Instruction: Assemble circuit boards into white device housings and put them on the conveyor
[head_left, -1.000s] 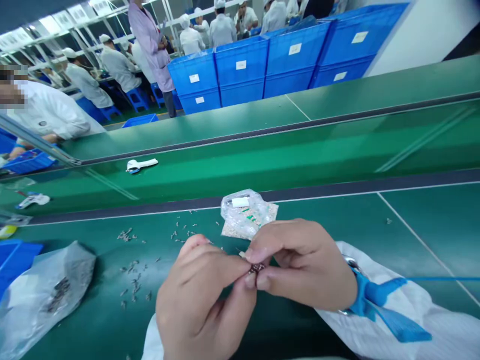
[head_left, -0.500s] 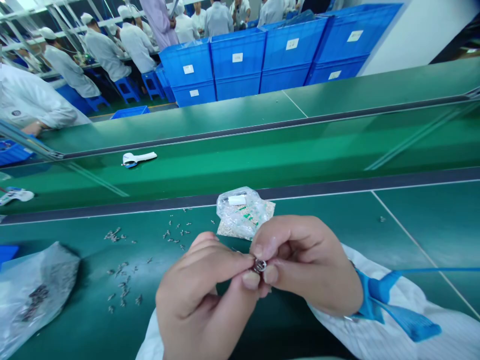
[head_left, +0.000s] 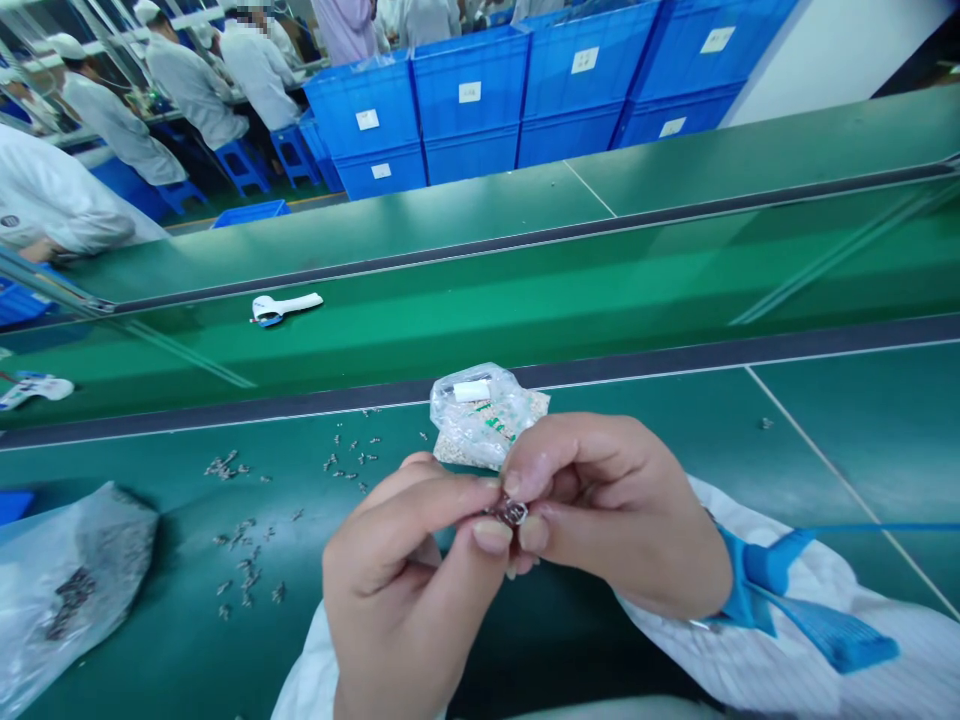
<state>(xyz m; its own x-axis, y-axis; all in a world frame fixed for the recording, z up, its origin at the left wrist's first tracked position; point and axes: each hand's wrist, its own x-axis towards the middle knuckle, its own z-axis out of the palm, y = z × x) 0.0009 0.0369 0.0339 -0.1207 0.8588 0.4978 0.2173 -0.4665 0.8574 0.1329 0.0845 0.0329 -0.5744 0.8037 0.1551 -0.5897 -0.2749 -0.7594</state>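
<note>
1. Both the left hand (head_left: 375, 580) and the right hand (head_left: 630, 520) pinched one small shiny part (head_left: 514, 513), held up together on the near side of the clear bag (head_left: 480, 425).
2. Loose metal pieces (head_left: 249, 577) lay scattered left of that bag.
3. A white plastic piece (head_left: 296, 304) lay beyond the bag, leftward.
4. Blue bins (head_left: 469, 125) stood well beyond the bag.

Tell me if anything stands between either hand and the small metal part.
Nothing visible does. The left hand and right hand both pinch the small metal part at their fingertips. The clear plastic bag lies beyond the hands, not between them and the part.
</note>
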